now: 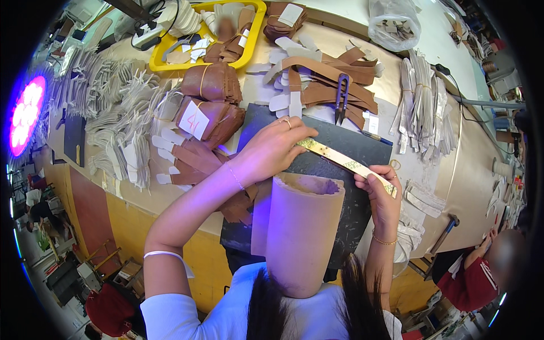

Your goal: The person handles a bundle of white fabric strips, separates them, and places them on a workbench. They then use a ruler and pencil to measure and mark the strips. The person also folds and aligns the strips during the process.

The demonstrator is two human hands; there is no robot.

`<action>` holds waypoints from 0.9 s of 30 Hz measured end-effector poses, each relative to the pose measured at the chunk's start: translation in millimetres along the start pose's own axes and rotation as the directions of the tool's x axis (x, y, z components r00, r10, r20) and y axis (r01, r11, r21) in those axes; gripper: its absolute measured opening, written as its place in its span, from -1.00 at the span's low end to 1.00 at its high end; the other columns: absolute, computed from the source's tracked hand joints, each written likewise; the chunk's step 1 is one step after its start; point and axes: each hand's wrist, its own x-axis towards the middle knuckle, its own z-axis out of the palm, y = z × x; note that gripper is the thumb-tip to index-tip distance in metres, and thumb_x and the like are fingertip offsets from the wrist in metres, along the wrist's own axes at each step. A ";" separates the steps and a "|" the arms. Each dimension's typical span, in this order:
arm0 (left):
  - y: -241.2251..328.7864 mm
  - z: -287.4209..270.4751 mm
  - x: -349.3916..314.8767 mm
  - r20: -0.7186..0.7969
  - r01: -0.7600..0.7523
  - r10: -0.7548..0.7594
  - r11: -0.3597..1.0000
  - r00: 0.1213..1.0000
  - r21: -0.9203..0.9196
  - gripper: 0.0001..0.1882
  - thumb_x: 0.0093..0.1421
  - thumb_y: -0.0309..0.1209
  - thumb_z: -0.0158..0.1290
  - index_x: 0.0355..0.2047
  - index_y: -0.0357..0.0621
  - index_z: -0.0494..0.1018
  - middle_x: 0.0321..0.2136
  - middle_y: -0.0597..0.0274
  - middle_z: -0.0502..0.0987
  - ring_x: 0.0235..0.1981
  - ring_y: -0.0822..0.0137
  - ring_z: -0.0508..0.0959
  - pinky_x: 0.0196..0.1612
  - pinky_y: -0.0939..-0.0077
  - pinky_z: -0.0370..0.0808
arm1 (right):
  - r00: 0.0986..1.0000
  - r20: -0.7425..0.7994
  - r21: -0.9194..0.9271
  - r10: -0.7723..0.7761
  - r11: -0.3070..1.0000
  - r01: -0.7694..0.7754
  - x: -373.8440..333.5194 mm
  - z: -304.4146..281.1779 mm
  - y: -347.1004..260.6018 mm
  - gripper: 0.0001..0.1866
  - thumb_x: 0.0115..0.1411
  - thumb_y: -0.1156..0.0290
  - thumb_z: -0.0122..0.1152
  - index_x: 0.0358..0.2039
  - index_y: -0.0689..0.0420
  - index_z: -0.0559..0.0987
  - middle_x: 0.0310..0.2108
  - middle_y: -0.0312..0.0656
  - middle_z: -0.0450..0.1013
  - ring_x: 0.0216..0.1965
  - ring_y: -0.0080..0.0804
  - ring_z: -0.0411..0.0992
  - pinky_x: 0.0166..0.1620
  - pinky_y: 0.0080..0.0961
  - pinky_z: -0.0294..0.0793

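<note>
Flat rect. strip [344,161] — in R hand [385,205]

Bundled strips [422,93], snips [340,106] and hammer [445,233] mark a workshop.

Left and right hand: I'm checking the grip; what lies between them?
In the head view, a pale strip spans from the left hand to the right hand, over a dark board.

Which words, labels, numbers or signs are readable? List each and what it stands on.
Wording located, not transcribed:
Printed lettering: pale strip held by left hand and right hand.
Red handwriting: white tag on brown bundle.
Tiny marks: white label near dark snips, too small to read.
</note>
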 end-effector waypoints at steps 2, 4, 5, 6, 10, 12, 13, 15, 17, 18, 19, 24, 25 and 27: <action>1.4 -0.5 0.2 0.015 0.021 -0.021 1.000 1.000 -0.012 -0.68 0.11 -0.52 0.22 -0.08 -0.16 0.57 -0.27 0.09 0.49 -0.19 0.06 0.52 -0.11 0.26 0.48 | 1.000 0.000 0.000 0.009 1.000 -0.009 -0.1 -0.3 -0.3 -0.87 0.33 0.60 0.12 -0.12 0.30 0.46 -0.20 0.01 0.56 -0.20 -0.34 0.63 -0.08 -0.51 0.66; -0.8 -1.2 0.9 0.048 0.024 -0.023 1.000 0.999 -0.010 -0.72 0.11 -0.52 0.22 -0.12 -0.15 0.60 -0.28 0.10 0.49 -0.20 0.08 0.53 -0.14 0.28 0.48 | 1.000 -0.004 -0.006 0.019 1.000 -0.019 1.1 -0.1 -0.5 -0.87 0.32 0.60 0.12 -0.12 0.30 0.46 -0.20 0.01 0.57 -0.20 -0.34 0.63 -0.08 -0.51 0.66; -2.0 -1.0 1.1 0.065 0.023 -0.022 1.000 0.998 -0.012 -0.73 0.11 -0.52 0.23 -0.14 -0.15 0.62 -0.29 0.11 0.49 -0.21 0.09 0.53 -0.15 0.28 0.48 | 1.000 0.000 -0.004 0.018 1.000 -0.018 1.0 -0.3 -0.4 -0.87 0.32 0.60 0.11 -0.12 0.30 0.46 -0.20 0.01 0.57 -0.20 -0.34 0.63 -0.08 -0.51 0.66; -2.4 -0.9 0.8 0.077 0.008 -0.008 1.000 0.997 0.002 -0.73 0.11 -0.54 0.22 -0.15 -0.14 0.63 -0.30 0.11 0.49 -0.22 0.09 0.53 -0.16 0.29 0.49 | 1.000 0.003 -0.001 0.018 1.000 -0.018 1.0 -0.2 -0.1 -0.87 0.32 0.60 0.11 -0.12 0.30 0.46 -0.20 0.01 0.57 -0.20 -0.34 0.63 -0.08 -0.51 0.66; -3.2 -5.3 2.9 0.128 -0.094 0.079 0.989 0.989 0.113 -0.70 0.07 -0.58 0.18 -0.15 -0.13 0.64 -0.33 0.12 0.48 -0.25 0.10 0.53 -0.19 0.29 0.49 | 1.000 0.014 0.000 0.018 1.000 -0.018 1.3 -1.0 -0.5 -0.87 0.33 0.59 0.12 -0.13 0.30 0.46 -0.20 0.01 0.57 -0.20 -0.34 0.63 -0.08 -0.53 0.66; -2.6 -7.4 4.2 0.162 -0.139 0.110 0.975 0.981 0.176 -0.67 0.04 -0.60 0.16 -0.15 -0.12 0.64 -0.34 0.12 0.47 -0.26 0.09 0.53 -0.20 0.29 0.49 | 0.999 0.017 0.005 0.030 1.000 -0.031 1.6 -1.0 -1.2 -0.87 0.33 0.58 0.12 -0.13 0.28 0.46 -0.21 0.00 0.57 -0.18 -0.34 0.62 -0.08 -0.53 0.66; -1.5 -9.0 4.9 0.180 -0.148 0.112 0.969 0.977 0.200 -0.66 0.02 -0.60 0.15 -0.15 -0.12 0.64 -0.34 0.11 0.47 -0.25 0.09 0.53 -0.20 0.29 0.49 | 0.999 0.020 0.008 0.035 0.999 -0.036 1.5 -1.1 -2.3 -0.87 0.34 0.57 0.12 -0.13 0.28 0.46 -0.21 -0.01 0.57 -0.18 -0.34 0.62 -0.08 -0.53 0.66; -0.5 -9.5 5.5 0.198 -0.184 0.138 0.954 0.970 0.237 -0.64 -0.01 -0.61 0.13 -0.15 -0.13 0.63 -0.33 0.11 0.47 -0.25 0.09 0.52 -0.21 0.28 0.48 | 0.997 -0.056 0.035 0.044 0.998 -0.042 -1.0 -1.4 -6.2 -0.86 0.33 0.53 0.16 -0.13 0.26 0.47 -0.20 -0.03 0.57 -0.29 -0.41 0.62 -0.20 -0.58 0.66; -0.9 -9.6 5.2 0.194 -0.233 0.185 0.935 0.964 0.266 -0.62 -0.03 -0.62 0.13 -0.15 -0.15 0.62 -0.33 0.11 0.46 -0.26 0.10 0.52 -0.22 0.27 0.47 | 0.992 -0.121 0.003 0.041 0.999 -0.041 -5.0 -6.9 -10.7 -0.84 0.31 0.48 0.21 -0.15 0.24 0.48 -0.24 -0.09 0.57 -0.43 -0.51 0.56 -0.35 -0.65 0.57; -0.9 -10.5 6.3 0.208 -0.253 0.200 0.930 0.957 0.268 -0.62 -0.04 -0.62 0.12 -0.15 -0.16 0.62 -0.33 0.11 0.46 -0.26 0.10 0.51 -0.22 0.27 0.47 | 0.988 -0.150 -0.042 0.031 0.998 -0.038 -8.6 -15.9 -13.9 -0.84 0.31 0.46 0.24 -0.17 0.23 0.49 -0.28 -0.13 0.57 -0.50 -0.58 0.50 -0.44 -0.69 0.50; -0.6 -12.2 7.7 0.222 -0.272 0.215 0.923 0.951 0.271 -0.61 -0.04 -0.61 0.12 -0.14 -0.17 0.61 -0.34 0.11 0.46 -0.27 0.10 0.51 -0.22 0.28 0.46 | 0.984 -0.178 -0.087 0.020 0.996 -0.036 -11.1 -23.4 -16.9 -0.83 0.30 0.43 0.27 -0.19 0.21 0.50 -0.32 -0.17 0.57 -0.58 -0.66 0.45 -0.53 -0.73 0.42; 2.3 -23.5 12.2 0.351 -0.347 0.230 0.882 0.908 0.319 -0.67 0.05 -0.52 0.07 -0.12 -0.24 0.56 -0.28 0.10 0.44 -0.19 0.11 0.51 -0.12 0.27 0.43 | 0.939 -0.260 -0.574 -0.223 0.818 0.035 -12.1 -33.6 -37.4 -0.82 0.26 0.35 0.34 -0.34 0.20 0.59 -0.55 -0.43 0.44 -0.65 -0.82 0.14 -0.59 -0.72 0.03; 2.2 -23.9 14.0 0.355 -0.377 0.258 0.867 0.898 0.325 -0.66 0.05 -0.51 0.07 -0.12 -0.24 0.56 -0.27 0.10 0.45 -0.18 0.12 0.51 -0.11 0.27 0.43 | 0.928 -0.247 -0.618 -0.280 0.783 0.072 -8.6 -33.6 -43.7 -0.83 0.26 0.36 0.34 -0.34 0.20 0.60 -0.54 -0.43 0.45 -0.64 -0.81 0.15 -0.58 -0.71 0.05; 4.9 -26.6 15.9 0.398 -0.403 0.255 0.844 0.881 0.354 -0.67 0.05 -0.51 0.07 -0.13 -0.26 0.56 -0.21 0.13 0.48 -0.15 0.17 0.51 -0.10 0.30 0.42 | 0.887 -0.173 -0.766 -0.429 0.625 0.153 2.2 -28.6 -57.7 -0.87 0.22 0.42 0.34 -0.31 0.21 0.63 -0.50 -0.37 0.50 -0.61 -0.70 0.23 -0.51 -0.66 0.22</action>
